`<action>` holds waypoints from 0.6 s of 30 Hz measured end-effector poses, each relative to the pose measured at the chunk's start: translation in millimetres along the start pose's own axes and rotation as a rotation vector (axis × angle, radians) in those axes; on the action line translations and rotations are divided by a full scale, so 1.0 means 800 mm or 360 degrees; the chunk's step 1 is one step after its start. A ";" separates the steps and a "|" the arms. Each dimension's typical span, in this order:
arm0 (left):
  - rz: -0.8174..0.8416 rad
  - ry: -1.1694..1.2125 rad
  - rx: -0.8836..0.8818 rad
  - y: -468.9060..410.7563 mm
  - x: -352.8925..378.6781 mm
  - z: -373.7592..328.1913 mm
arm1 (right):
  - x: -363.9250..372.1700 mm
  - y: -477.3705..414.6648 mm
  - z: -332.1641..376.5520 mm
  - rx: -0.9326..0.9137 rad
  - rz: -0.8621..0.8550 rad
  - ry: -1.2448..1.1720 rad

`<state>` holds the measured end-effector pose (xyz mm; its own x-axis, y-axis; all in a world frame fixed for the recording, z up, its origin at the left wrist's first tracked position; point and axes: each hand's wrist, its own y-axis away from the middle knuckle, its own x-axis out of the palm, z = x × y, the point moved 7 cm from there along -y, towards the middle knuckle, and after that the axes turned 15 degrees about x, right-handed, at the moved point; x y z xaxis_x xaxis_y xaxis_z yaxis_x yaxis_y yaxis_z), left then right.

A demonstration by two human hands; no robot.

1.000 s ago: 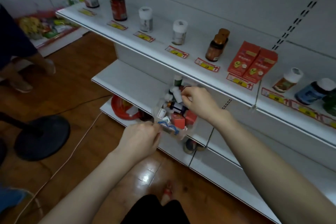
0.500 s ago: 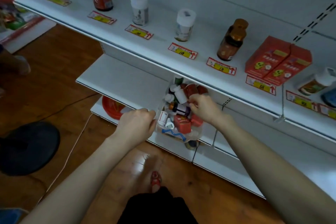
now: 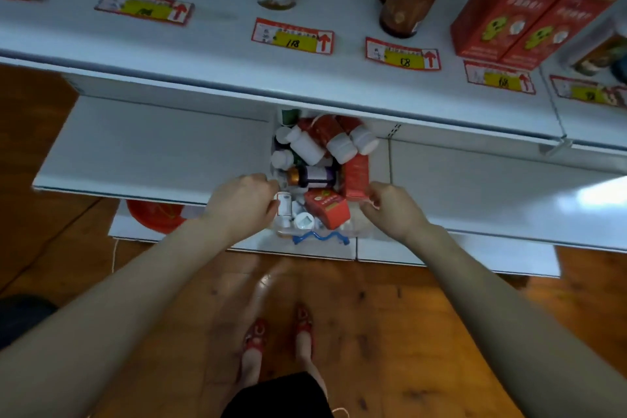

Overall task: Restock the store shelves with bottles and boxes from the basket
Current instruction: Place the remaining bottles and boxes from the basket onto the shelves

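Clear basket (image 3: 353, 231) of bottles (image 3: 305, 146) and boxes (image 3: 327, 207) on middle shelf (image 3: 152, 149), left hand (image 3: 242, 204) fingers curled over its left rim, right hand (image 3: 393, 210) fingers curled, probably pinching right rim beside red box (image 3: 356, 173), motion blur, stocked top shelf (image 3: 220, 54) above.

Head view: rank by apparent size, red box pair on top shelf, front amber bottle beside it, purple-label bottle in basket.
1. red box pair
2. front amber bottle
3. purple-label bottle
The top shelf sits nearer the camera than the basket, so true sizes are unsure.
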<state>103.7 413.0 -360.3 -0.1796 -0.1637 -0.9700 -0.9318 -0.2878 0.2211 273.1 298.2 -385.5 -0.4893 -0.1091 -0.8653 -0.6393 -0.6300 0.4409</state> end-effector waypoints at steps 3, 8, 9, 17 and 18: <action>-0.0024 0.0003 0.0056 -0.041 0.019 0.013 | 0.020 -0.021 -0.009 0.0039 -0.0068 -0.0055; -0.0184 0.0033 0.0193 -0.121 0.048 0.014 | 0.024 -0.069 -0.025 0.0092 -0.0255 -0.0138; -0.0240 -0.0005 0.0274 -0.137 0.055 0.008 | 0.022 -0.079 -0.029 0.0102 -0.0306 -0.0154; -0.0474 -0.0131 0.0510 -0.232 0.083 -0.036 | 0.018 -0.157 -0.045 0.0207 -0.0396 -0.0295; -0.0503 -0.0125 0.0560 -0.238 0.087 -0.038 | 0.018 -0.164 -0.044 0.0183 -0.0419 -0.0309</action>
<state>278.3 427.5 -467.0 0.1194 -0.0441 -0.9919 -0.9923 0.0270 -0.1206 370.4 352.4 -464.5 -0.3952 0.2013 -0.8962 -0.8158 -0.5253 0.2418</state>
